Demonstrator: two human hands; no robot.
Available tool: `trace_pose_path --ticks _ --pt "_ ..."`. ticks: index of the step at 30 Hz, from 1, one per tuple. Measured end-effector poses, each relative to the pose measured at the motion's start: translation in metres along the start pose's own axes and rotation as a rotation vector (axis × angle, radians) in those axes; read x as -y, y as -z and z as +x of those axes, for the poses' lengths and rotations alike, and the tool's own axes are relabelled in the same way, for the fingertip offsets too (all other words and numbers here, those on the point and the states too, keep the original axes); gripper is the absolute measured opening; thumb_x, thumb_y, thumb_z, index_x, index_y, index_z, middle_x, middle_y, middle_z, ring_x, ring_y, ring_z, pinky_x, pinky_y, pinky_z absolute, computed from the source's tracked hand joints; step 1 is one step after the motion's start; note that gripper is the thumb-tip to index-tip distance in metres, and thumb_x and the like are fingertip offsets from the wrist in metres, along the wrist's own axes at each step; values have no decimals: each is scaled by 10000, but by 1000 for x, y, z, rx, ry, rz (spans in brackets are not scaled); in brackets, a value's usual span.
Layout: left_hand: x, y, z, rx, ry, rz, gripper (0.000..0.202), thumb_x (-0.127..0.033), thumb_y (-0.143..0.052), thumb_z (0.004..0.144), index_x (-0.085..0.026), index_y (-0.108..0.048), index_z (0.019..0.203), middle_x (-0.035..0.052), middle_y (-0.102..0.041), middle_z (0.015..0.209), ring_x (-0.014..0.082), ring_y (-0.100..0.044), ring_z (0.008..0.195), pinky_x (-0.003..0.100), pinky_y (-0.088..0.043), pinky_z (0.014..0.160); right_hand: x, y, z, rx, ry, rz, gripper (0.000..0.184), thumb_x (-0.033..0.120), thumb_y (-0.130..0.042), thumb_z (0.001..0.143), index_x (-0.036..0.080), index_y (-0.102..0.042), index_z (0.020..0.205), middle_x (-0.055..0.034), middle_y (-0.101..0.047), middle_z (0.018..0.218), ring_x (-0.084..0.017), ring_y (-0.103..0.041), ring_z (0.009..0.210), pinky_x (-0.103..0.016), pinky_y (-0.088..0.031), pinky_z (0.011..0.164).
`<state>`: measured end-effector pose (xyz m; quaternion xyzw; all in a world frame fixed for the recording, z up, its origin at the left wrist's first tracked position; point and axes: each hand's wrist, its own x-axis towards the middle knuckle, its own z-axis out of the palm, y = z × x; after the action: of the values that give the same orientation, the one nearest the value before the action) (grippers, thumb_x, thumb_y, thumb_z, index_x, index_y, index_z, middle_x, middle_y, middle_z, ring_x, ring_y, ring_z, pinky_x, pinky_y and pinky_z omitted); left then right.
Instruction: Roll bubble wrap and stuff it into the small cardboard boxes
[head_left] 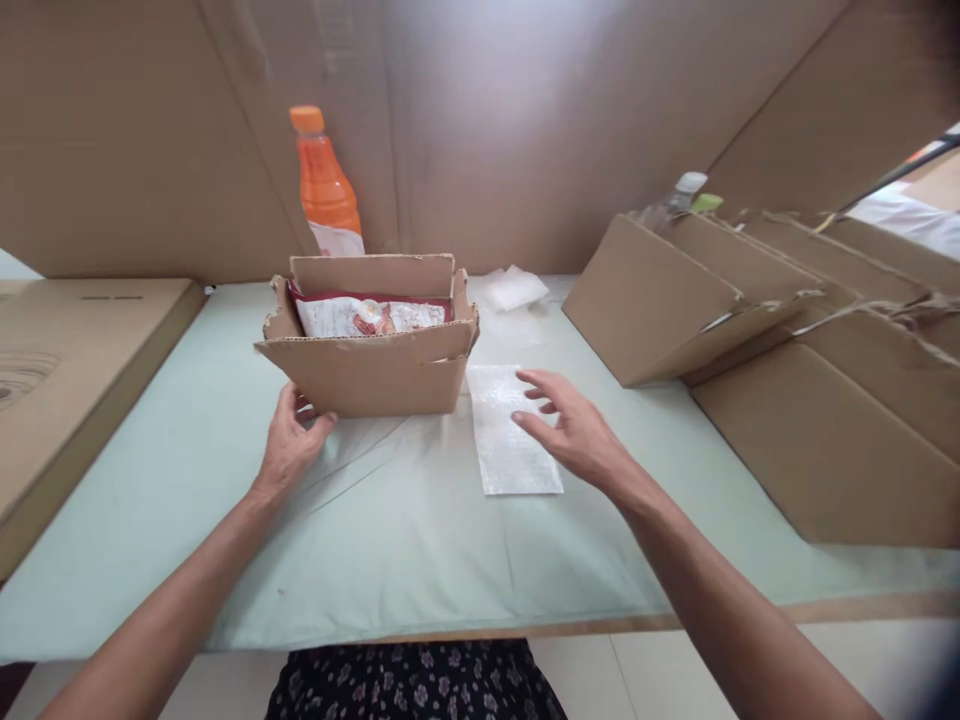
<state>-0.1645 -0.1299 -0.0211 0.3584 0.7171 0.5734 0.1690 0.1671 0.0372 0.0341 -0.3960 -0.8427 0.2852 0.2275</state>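
Note:
An open brown cardboard box (375,375) stands on the pale green table (390,560), with a red and white packet (367,315) inside it. My left hand (289,445) rests at the box's lower left corner, fingers curled against its side. My right hand (566,425) hovers over a flat white bubble-wrap sheet (506,440) just right of the box, fingers stretched out and apart, holding nothing.
An orange drink bottle (324,185) stands behind the box against a cardboard backdrop. A row of flattened cardboard boxes (787,340) leans at the right. A large flat carton (67,370) lies at the left. Crumpled plastic wrap (514,288) lies further back.

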Motion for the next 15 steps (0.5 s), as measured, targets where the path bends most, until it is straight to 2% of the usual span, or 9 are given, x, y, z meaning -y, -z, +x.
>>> trace_pose_path --ticks 3,6,8,10,12,15 --pt "-2 -3 -6 2 1 -21 477 -384 -710 697 -206 -531 1101 45 -615 1048 220 -631 1010 378 -555 879 26 -32 22 110 95 175 678 381 -635 860 226 -476 1501 -143 -580 1465 -287 -663 1174 -431 -607 858" --pt "0 1 -9 -20 17 -21 418 -383 -701 750 -203 -552 1097 42 -620 1048 211 -630 1011 373 -551 895 41 -61 39 161 135 276 729 344 -630 846 210 -430 1534 -142 -594 1451 -293 -635 1226 -433 -605 883" --pt "1 6 -3 -63 15 -10 405 -393 -709 755 -203 -560 1080 39 -622 1031 208 -628 998 363 -554 882 43 -73 52 180 154 331 745 345 -627 848 219 -416 1551 -134 -574 1483 -294 -619 1263 -440 -595 927" --pt "3 10 8 -110 16 13 410 -390 -727 733 -206 -562 1060 45 -631 1031 219 -634 1007 359 -563 863 40 -76 65 222 187 401 763 371 -644 842 227 -417 1556 -128 -539 1527 -298 -606 1300 -448 -579 973" --pt "5 14 17 -118 32 33 450 -372 -738 721 -212 -567 1105 68 -647 1104 238 -644 1051 371 -572 866 30 -69 74 239 215 438 727 398 -654 846 232 -465 1527 -121 -524 1546 -297 -596 1327 -452 -565 1005" --pt "6 21 7 -95 50 90 624 -352 -729 756 -230 -528 1334 116 -622 1323 277 -631 1182 424 -564 943 7 -44 67 176 213 313 514 429 -615 911 260 -610 1397 -90 -561 1519 -284 -585 1346 -463 -544 1042"
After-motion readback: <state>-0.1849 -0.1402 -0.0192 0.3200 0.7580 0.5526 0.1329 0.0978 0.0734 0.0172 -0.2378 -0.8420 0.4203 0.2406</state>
